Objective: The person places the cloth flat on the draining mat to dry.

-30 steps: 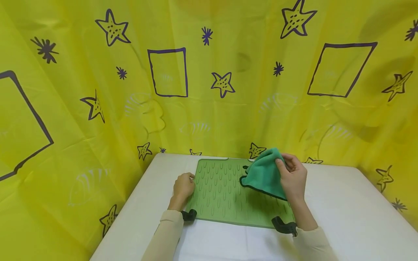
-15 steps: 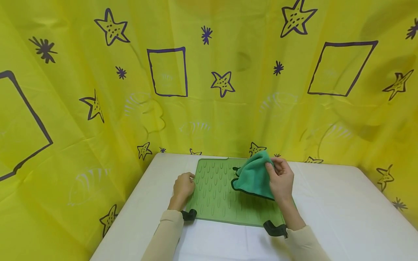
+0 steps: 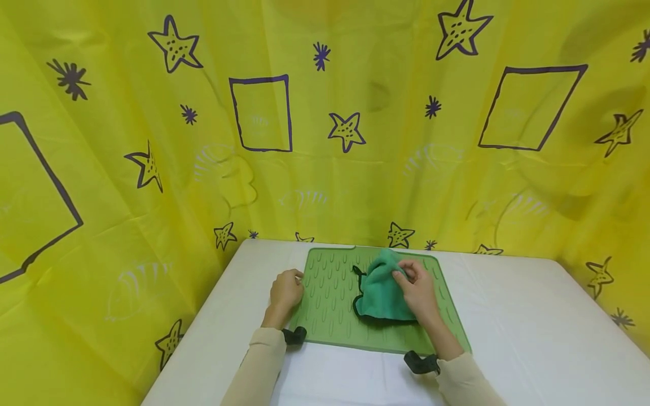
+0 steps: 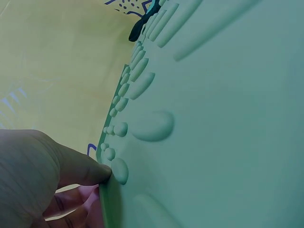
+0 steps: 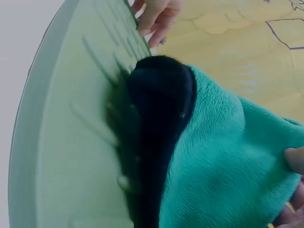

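Observation:
A green cloth (image 3: 382, 298) with dark edging and a dark underside droops over the right half of a light green ridged mat (image 3: 325, 304). My right hand (image 3: 421, 290) pinches the cloth's upper part between thumb and fingers, lifting it into a fold. In the right wrist view the dark underside of the cloth (image 5: 213, 152) comes right down to the mat's ridges. At the mat's left edge is my left hand (image 3: 286, 289). The left wrist view has its thumb (image 4: 88, 168) on the mat's top face and the other fingers beneath the rim.
The mat lies on a white table (image 3: 528, 327). A yellow curtain (image 3: 376, 180) printed with stars and frames hangs behind the table and along both sides. Dark wrist mounts, left (image 3: 294, 335) and right (image 3: 420, 362), stand near the mat's front edge.
My right hand has carried the cloth leftward and down, closer over the mat, and more of the mat's right side shows. My left hand has stayed at the left edge.

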`<state>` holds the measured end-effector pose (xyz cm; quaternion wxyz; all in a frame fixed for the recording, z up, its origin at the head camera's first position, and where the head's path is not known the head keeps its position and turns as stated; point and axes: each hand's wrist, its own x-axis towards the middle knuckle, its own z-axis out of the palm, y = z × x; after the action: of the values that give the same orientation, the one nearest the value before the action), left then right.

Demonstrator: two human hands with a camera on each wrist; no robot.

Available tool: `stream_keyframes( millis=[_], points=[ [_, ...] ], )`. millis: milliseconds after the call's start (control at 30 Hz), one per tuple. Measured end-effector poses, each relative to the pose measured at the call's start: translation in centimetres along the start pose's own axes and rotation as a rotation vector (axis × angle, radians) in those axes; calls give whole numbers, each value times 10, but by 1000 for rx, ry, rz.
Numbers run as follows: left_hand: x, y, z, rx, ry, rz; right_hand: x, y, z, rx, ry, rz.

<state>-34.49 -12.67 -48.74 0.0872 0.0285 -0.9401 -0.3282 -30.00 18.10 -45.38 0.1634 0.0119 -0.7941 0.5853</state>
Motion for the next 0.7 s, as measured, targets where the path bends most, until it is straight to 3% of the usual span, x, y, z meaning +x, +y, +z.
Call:
stream_keyframes(
  millis=[300, 500, 700],
  points=[
    [-1, 3, -1, 30, -14, 13, 2, 10, -11, -242, -205, -24],
    [-4, 14, -7, 75, -38, 41, 5, 3, -35, -238, -419, -43],
    [-10, 36, -5, 57, -12, 152, 11, 4, -70, -220, -562, -49]
  ],
)
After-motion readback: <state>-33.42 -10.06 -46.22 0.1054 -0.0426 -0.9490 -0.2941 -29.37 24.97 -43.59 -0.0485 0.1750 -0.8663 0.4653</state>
